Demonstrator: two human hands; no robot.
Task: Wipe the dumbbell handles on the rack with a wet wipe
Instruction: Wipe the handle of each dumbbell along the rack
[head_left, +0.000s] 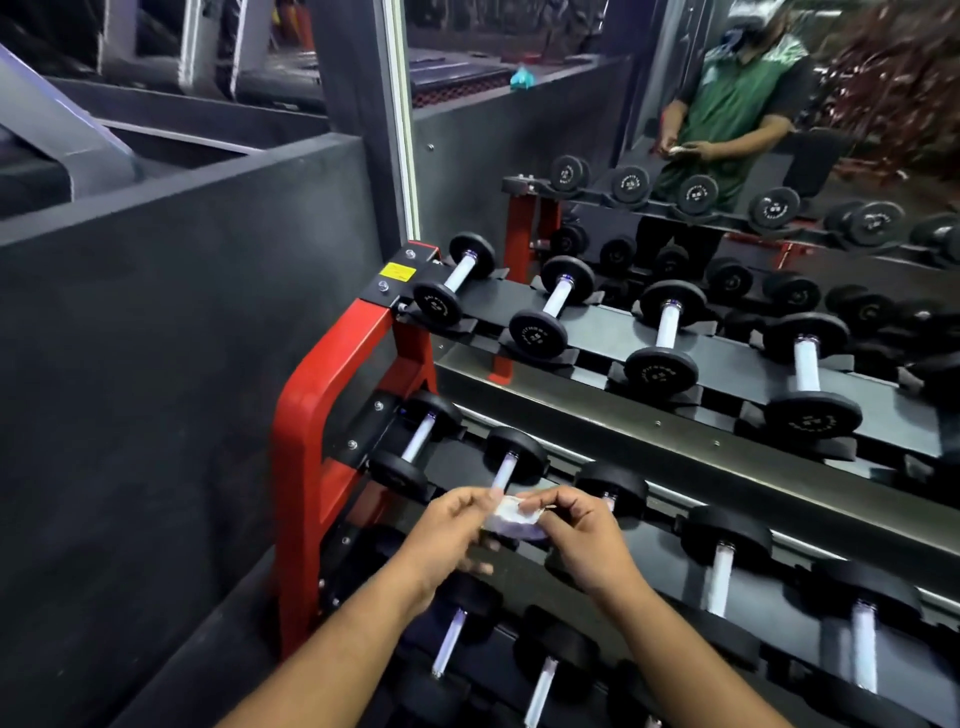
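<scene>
2 bare forearms enter from the lower edge and meet in front of the rack (301, 415). The left hand (447, 530) and the right hand (576, 535) both hold 1 small folded wet wipe (511, 517), white with a purplish underside, which sits between them. The left thumb and fingers pinch its left end; the right fingers curl over its right end. The wipe touches no dumbbell handle.

Below and nearer than the hands lies the lowest tier, with at least 3 pale handles visible, partly hidden by the forearms. Just behind the hands runs the middle tier: 2 dumbbells to the left of the hands, 1 directly behind the right hand with its handle hidden, and 2 more to the right, 5 counted in view. One of these, the second middle-tier dumbbell (511, 460), has its handle ending just above the wipe.

Above and beyond the hands is the top tier, carrying 4 dumbbells, each with black round ends and a white handle; the leftmost top-tier dumbbell (457, 280) lies next to 1 yellow label (397, 271) on the red frame.

Farthest back, 1 mirror (571, 130) repeats the rack and shows the person in a green shirt, hands together.
</scene>
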